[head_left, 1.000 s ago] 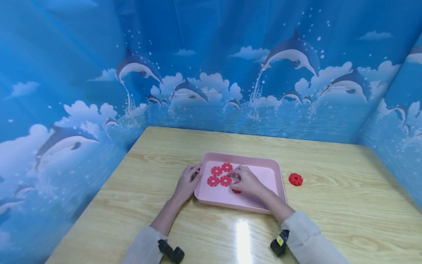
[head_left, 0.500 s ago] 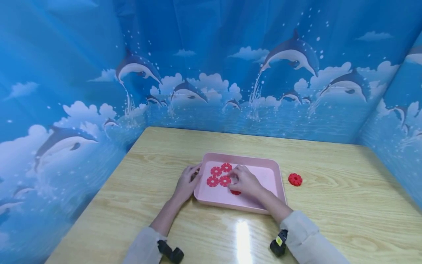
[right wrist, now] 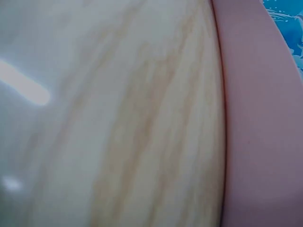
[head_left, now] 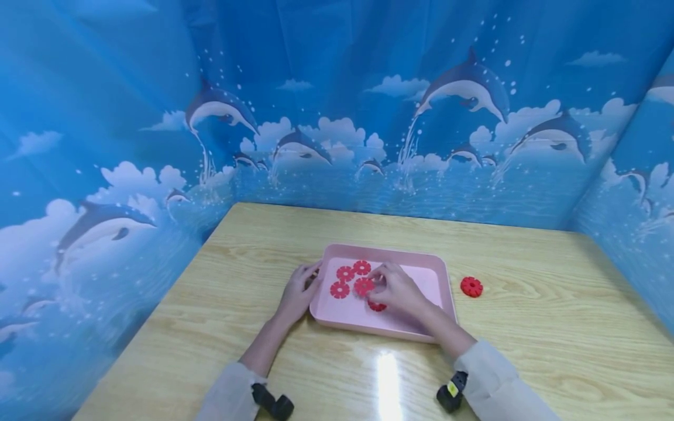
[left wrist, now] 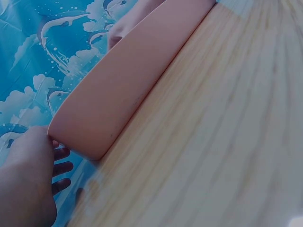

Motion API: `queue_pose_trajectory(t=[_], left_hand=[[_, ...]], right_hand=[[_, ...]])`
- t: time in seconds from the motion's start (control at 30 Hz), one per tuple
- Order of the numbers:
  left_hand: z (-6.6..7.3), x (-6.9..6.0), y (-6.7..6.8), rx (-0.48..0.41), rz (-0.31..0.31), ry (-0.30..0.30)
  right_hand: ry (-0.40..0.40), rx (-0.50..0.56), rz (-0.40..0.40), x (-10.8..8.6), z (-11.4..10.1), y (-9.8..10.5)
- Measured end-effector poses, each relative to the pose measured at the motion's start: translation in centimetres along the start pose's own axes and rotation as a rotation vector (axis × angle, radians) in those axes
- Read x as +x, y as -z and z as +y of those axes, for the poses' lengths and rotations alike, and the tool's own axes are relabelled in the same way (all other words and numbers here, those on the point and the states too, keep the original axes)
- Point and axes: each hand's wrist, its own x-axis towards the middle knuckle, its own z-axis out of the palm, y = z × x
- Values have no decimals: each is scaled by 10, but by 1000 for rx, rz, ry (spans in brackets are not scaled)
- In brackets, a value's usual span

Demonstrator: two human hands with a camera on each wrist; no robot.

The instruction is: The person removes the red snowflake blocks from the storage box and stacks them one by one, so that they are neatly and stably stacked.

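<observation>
A shallow pink tray [head_left: 411, 334] stands on the table in the head view. Inside it, toward the left, lie several red notched interlocking discs, one of them a disc [head_left: 339, 289] at the near left. My right hand [head_left: 399, 291] reaches into the tray and pinches a red interlocking disc [head_left: 363, 286], which looks slightly raised. Partly under the right hand is another red disc [head_left: 377, 306]. My left hand [head_left: 296, 294] rests against the tray's left side, thumb and fingers spread apart. The left wrist view shows that hand [left wrist: 28, 175] touching the tray's corner; the right wrist view shows no hand.
To the right of the tray, a red disc [head_left: 471, 286] lies on the wooden table [head_left: 542, 304]. A blue dolphin-print curtain [head_left: 326, 175] hangs behind and at both sides. Light glares off the tabletop at the front.
The disc in my right fingers has shifted slightly right and away from its neighbour on the left. My right forearm has moved a little to the right. The left hand stays put.
</observation>
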Motion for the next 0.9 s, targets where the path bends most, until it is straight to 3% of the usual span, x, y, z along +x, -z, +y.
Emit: queue_pose_trajectory(t=[0.3, 0.9], left_hand=[[0, 1, 0, 1, -2, 4], [1, 0, 0, -5, -3, 4]], right_hand=[[-28, 33, 12, -11, 1, 19], [-25, -35, 113, -36, 17, 61]])
